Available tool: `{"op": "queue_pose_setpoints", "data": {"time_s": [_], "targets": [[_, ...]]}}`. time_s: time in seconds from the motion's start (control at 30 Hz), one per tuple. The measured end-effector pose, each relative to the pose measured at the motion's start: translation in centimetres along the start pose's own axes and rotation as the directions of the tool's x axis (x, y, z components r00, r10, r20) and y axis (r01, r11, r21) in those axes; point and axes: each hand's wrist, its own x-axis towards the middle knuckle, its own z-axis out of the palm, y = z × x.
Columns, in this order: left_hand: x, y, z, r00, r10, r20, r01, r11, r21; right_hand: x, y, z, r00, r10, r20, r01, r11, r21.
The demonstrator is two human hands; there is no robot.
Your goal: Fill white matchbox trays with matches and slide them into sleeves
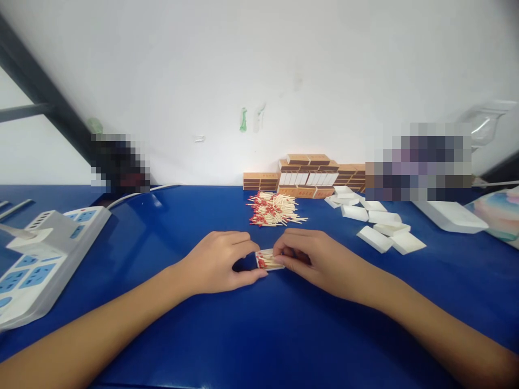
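A small white matchbox tray [265, 266] lies on the blue table between my hands, with red-tipped matches [267, 259] inside it. My left hand [225, 262] grips the tray's left end, thumb at the near side and fingers at the far side. Over the tray's right end, my right hand [306, 256] has thumb and fingers pinched together on the matches; its fingertips partly hide them. Just beyond both hands sits a loose pile of red-headed matches [275, 208].
Several white trays [375, 239] lie scattered at the right. Stacked matchboxes [306, 178] stand against the wall. A larger white container [450, 216] is farther right. On the left lies a power strip [52, 265] with a plug and cable. Two areas at the back are pixelated.
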Motion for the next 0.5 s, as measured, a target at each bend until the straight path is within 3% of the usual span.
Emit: {"op": "queue_pose_setpoints", "data": {"time_s": [0.13,0.5], "targets": [[-0.06,0.01,-0.07,1.0,-0.003,0.009,0.003,1.0,-0.008,0.0,0.15,-0.07,0.996,0.05,-0.07,-0.054,0.997,-0.056],[0.01,0.12,-0.09,1.0,-0.004,0.009,0.004,1.0,-0.001,0.13,0.5,0.46,0.998,0.052,-0.037,-0.055,0.996,-0.076]]}}
